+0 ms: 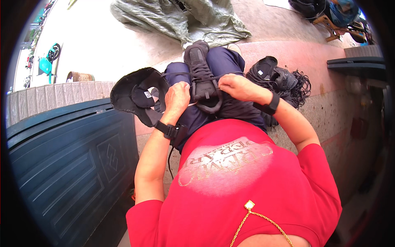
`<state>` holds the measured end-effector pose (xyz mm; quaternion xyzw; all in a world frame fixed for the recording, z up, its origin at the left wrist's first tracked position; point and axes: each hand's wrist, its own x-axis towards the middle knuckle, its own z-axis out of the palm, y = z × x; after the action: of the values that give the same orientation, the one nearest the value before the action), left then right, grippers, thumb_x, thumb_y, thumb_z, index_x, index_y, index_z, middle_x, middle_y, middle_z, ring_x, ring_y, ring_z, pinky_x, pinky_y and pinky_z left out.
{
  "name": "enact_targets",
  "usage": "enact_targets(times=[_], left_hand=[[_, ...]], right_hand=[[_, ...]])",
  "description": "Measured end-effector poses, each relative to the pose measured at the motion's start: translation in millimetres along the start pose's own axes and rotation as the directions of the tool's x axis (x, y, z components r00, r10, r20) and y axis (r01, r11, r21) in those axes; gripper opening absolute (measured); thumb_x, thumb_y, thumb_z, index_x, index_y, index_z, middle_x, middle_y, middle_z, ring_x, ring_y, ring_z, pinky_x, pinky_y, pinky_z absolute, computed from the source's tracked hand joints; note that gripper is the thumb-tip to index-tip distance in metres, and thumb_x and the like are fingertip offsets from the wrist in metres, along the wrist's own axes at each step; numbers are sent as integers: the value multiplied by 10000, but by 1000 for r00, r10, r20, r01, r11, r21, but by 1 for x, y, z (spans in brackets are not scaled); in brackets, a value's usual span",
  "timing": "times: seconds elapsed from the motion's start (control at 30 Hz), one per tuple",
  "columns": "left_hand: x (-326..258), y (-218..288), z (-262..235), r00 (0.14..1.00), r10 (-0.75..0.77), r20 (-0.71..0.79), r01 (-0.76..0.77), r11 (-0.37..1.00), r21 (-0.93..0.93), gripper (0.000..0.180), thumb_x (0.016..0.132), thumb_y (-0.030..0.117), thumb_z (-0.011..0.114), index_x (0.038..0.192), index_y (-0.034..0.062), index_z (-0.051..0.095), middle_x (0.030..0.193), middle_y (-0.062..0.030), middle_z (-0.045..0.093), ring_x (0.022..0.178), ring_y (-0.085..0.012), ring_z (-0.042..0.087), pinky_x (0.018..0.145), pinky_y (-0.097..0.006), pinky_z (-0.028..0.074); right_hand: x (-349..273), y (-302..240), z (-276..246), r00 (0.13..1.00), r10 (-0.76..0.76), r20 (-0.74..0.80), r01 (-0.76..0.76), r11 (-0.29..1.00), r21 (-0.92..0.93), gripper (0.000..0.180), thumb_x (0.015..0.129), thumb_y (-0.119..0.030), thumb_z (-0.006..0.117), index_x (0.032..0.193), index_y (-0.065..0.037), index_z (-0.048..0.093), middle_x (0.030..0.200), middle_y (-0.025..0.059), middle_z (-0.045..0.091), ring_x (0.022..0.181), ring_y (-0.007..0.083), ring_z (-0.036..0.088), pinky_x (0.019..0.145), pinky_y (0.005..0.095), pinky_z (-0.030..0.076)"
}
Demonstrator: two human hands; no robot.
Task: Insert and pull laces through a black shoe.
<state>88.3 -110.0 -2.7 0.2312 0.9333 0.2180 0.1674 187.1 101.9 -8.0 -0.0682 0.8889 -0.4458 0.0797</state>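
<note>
A black lace-up sneaker rests on my lap, its toe pointing away from me. A dark shoelace stretches out sideways across it to both sides. At the shoe's left edge my left hand is closed in a pinch, seemingly on a lace; the fingertips partly hide it. My right hand pinches the lace at the right edge, beside the shoe's opening. Next to my left hand, a black shoe upper with white labels hangs spread open by my left thigh.
Right of my knees lies a heap of black shoe uppers with tangled laces. A grey-green sheet covers the ground ahead. A dark blue panelled door stands at left, below a tiled ledge. A wooden stand is at far right.
</note>
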Motion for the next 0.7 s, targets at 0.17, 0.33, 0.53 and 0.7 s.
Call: enact_targets(times=[0.17,0.33,0.53,0.7], left_hand=[[4,0,6,998,63,0,-63,994,92,199,824,194,506,815,26,614,793,-187,611,780,-358,587,689,-436,456],[8,2,6,992,129,12,-129,985,110,212,804,214,556,814,15,628,780,-188,612,764,-361,581,672,-416,457],[-6,20,0,989,140,-55,-114,938,327,247,791,259,581,805,21,645,781,-144,631,779,-328,553,680,-420,442],[-9,11,17,970,206,-130,-160,942,296,193,781,224,581,793,36,627,758,-113,617,795,-285,537,659,-418,421]], right_hand=[[8,5,14,976,-57,-211,-35,912,-409,133,785,-126,509,799,-33,604,1005,101,559,984,256,499,805,374,397],[15,1,19,980,-1,-200,-102,858,-504,141,742,-109,506,786,-27,613,1020,82,549,990,244,476,787,388,388],[17,2,19,978,-76,-192,-43,834,-550,139,702,-116,518,763,-28,607,973,81,544,958,235,471,766,380,378],[25,-8,21,979,-188,-77,75,683,-726,121,704,-162,530,734,-72,606,851,42,527,878,201,474,727,372,366]])
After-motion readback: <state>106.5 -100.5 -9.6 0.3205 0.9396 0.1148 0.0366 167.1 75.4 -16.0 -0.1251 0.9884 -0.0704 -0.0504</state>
